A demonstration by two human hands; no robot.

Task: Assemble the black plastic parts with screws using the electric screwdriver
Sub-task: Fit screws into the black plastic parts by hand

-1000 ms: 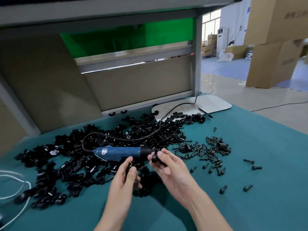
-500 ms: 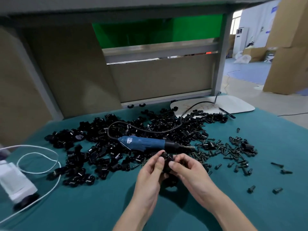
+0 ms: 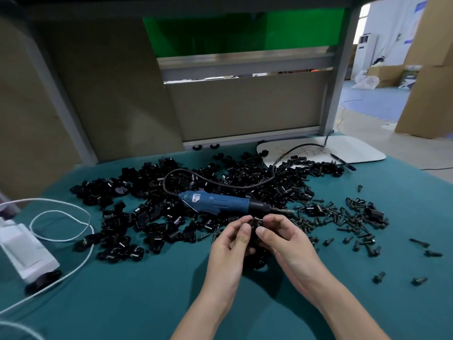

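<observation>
Teal cloth (image 3: 147, 303) covers the bench; grey metal frame and tan panels behind, green sheet (image 3: 245, 33) above them. Cardboard boxes (image 3: 426, 69) stand on the floor at far right.

Black plastic parts (image 3: 152, 217) lie in a wide loose heap across the middle of the cloth. Electric screwdriver (image 3: 218, 201), blue body with black nose, lies on its side on the heap with its bit toward the right. No hand on it. Its black cord (image 3: 220, 184) loops back over the heap toward a white board (image 3: 355, 150) at the rear edge. Dark pen (image 3: 343, 163) rests at the board's near edge.

Screws (image 3: 343, 217) are scattered to the right of the screwdriver's tip, dense near the heap, thinning outward. A few strays (image 3: 378, 277) lie well apart near the right edge.

Left hand (image 3: 230, 251) and right hand (image 3: 286, 244) meet just in front of the screwdriver's nose. Both pinch one small black part (image 3: 257, 221) between thumbs and curled fingertips, thumbs nearly touching. Part held just above the cloth; its shape is mostly hidden by the fingers. Cannot tell whether a screw sits in it.

Far left: white box unit (image 3: 24, 251) with a black foot, white cable (image 3: 61, 239) coiled beside it
</observation>
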